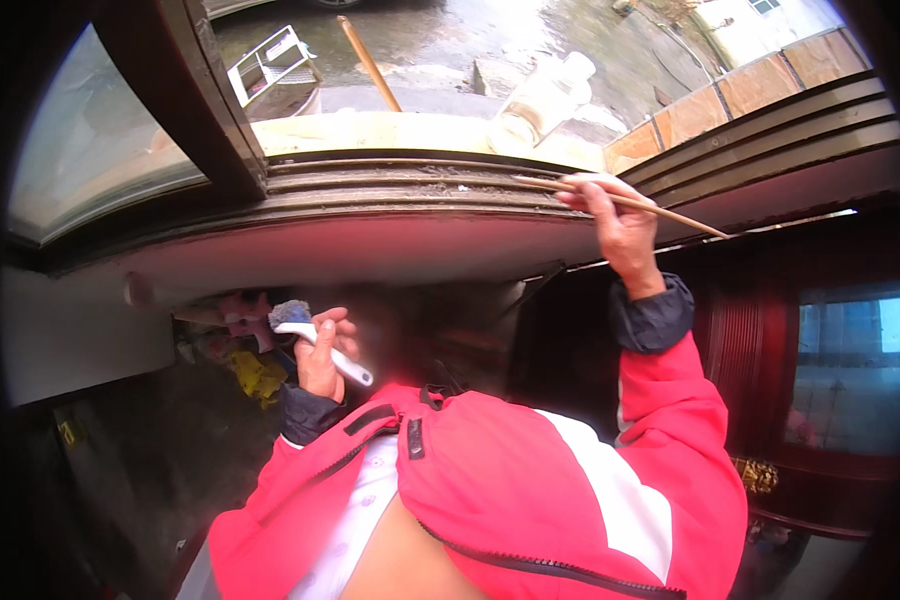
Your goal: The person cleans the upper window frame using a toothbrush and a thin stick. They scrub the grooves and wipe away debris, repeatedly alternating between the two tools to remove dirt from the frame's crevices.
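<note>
My right hand [619,225] grips a thin wooden stick [682,218], which looks like a chopstick. Its tip lies at the grooves of a sliding-window track [390,182], where dark dirt and debris [450,176] have gathered. Lower and to the left, away from the sill, my left hand [324,352] holds a small scrub brush [322,341] with a white plastic handle. The brush's greyish-blue bristles point up and to the left.
A dark window frame upright [187,97] with a glass pane [97,142] borders the track at left. Beyond it, a clear plastic bottle [544,101] stands on the tiled outer ledge [330,133]. At right is a dark red wooden cabinet [750,360] with a glass front.
</note>
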### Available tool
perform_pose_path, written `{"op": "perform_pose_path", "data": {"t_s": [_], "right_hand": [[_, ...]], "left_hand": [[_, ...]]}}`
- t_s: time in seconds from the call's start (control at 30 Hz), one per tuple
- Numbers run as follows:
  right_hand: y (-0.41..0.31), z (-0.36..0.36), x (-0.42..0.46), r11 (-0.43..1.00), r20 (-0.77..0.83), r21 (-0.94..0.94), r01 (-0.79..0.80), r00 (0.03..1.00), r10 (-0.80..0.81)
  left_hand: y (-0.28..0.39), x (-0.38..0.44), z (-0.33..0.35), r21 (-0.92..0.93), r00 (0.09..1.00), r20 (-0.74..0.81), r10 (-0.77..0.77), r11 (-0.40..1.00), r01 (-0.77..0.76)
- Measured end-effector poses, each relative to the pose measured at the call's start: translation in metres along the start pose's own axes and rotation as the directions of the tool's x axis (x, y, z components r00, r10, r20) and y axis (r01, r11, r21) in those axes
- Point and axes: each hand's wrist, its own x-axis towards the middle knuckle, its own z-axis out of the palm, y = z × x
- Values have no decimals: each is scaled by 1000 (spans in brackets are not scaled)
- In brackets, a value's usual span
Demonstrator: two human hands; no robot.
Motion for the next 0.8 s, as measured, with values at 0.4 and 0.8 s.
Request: {"op": "perform_pose_path", "data": {"t_s": [0.4, 0.8], "right_hand": [[25, 17, 6, 997, 104, -79, 17, 995, -9], [22, 91, 32, 994, 218, -85, 68, 975, -48]], "left_hand": [[-5, -13, -9, 3, 996, -68, 59, 998, -59], [10, -19, -8, 0, 994, -67, 84, 996, -84]]}}
